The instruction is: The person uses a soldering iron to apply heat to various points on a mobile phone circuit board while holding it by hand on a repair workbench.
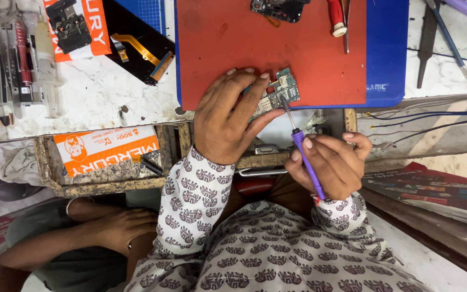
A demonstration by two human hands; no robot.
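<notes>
A: Hands first. What do they hold?

B: The left hand (228, 116) is closed on a little green circuit board (279, 91) at the red mat's (217, 38) near edge. The right hand (331, 162) is wrapped round a purple screwdriver (305, 154).

A: How to do it well?

B: I think, hold the board still and keep the tip straight.

The small green circuit board (277, 93) looks matt, studded with dull metal shields. The slim screwdriver (305, 154) pairs a glossy purple plastic handle with a bright steel shaft. The red rectangular mat (217, 38) appears soft, matt rubber; the white marble bench top (90, 94) is stained and rough.
</notes>
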